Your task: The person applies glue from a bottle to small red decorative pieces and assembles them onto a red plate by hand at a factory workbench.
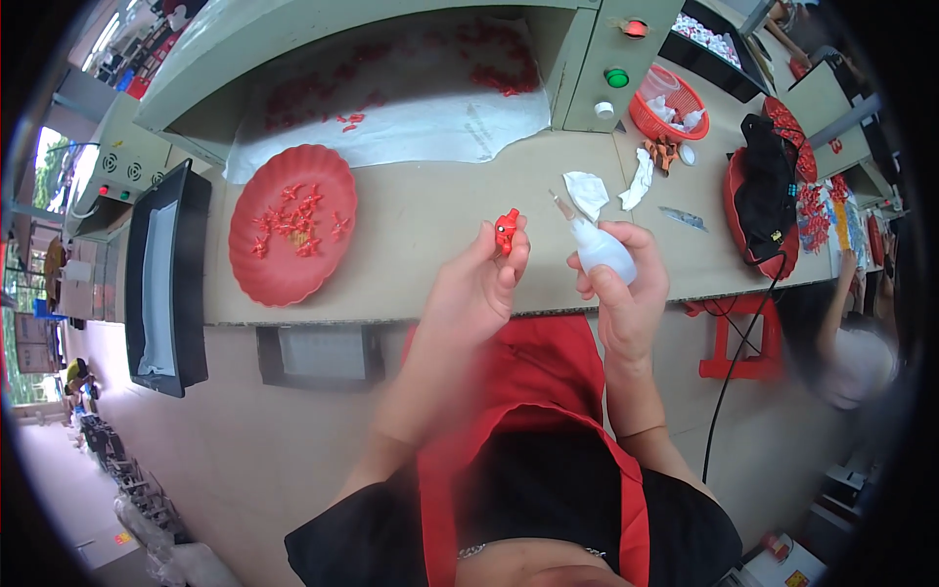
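Note:
Between the thumb and fingers of my left hand (482,279) is a small red plastic figure (506,232) with a dark and white spot on it. My right hand (631,293) is wrapped round a white squeeze bottle (603,248), its thin tip pointing up and to the left. The bottle's tip and the figure are apart. Left of my hands, a red scalloped tray (335,256) carries several small red plastic pieces (293,223). Crumpled white tissue (587,194) lies just beyond the bottle.
A pale green machine with a green button (616,77) spans the back, red parts on its white sheet (440,137). A black tray (140,293) stands at the left edge. Toward the right are a red basket (669,129), a flat blade (683,217), and black cloth (761,186) with a cable.

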`<state>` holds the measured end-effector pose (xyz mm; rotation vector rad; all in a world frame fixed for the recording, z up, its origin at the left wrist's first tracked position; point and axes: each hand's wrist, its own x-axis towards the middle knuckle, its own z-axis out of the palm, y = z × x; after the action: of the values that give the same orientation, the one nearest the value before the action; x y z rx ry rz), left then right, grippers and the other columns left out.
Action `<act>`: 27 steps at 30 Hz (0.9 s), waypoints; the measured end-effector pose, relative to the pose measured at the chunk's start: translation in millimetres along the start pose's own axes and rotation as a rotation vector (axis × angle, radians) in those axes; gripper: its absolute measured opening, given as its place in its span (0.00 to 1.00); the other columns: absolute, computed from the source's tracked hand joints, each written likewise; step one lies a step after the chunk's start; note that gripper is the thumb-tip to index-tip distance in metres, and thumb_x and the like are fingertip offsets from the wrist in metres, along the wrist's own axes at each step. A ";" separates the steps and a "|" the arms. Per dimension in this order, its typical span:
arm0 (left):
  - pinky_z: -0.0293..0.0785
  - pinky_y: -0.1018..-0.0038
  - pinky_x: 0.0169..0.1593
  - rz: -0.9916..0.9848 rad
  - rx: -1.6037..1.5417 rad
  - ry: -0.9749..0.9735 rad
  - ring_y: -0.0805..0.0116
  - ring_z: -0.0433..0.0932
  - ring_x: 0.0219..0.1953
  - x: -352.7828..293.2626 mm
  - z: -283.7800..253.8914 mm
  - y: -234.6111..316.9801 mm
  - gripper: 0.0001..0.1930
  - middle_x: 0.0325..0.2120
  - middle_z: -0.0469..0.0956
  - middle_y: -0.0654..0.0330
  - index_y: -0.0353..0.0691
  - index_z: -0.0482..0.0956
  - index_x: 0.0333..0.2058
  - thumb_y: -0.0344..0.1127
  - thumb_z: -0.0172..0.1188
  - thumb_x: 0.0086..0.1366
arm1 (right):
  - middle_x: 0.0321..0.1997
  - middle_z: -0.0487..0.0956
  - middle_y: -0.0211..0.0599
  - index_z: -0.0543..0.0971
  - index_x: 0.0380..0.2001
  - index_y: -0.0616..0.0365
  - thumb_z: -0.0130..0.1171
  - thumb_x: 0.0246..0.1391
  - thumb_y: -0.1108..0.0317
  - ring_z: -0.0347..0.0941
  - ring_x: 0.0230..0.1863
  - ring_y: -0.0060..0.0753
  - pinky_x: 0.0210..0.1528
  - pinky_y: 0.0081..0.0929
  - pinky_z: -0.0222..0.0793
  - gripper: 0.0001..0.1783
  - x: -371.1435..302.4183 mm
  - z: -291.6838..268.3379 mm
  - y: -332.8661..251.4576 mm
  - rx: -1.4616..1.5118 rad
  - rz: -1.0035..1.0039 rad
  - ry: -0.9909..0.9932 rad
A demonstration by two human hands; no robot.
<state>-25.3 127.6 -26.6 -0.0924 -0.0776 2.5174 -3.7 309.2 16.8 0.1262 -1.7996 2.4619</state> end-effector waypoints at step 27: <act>0.73 0.80 0.43 0.268 0.373 0.191 0.73 0.73 0.42 -9.9 -0.1 -6.0 0.15 0.40 0.71 0.61 0.37 0.67 0.47 0.39 0.49 0.65 | 0.21 0.75 0.37 0.74 0.34 0.64 0.58 0.30 0.82 0.66 0.13 0.29 0.15 0.20 0.61 0.20 12.0 20.3 8.2 -0.650 -0.733 -0.171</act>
<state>-13.8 126.7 -25.8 -0.2004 0.5110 2.7259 -16.3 287.7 16.7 0.7899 -2.0252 1.3500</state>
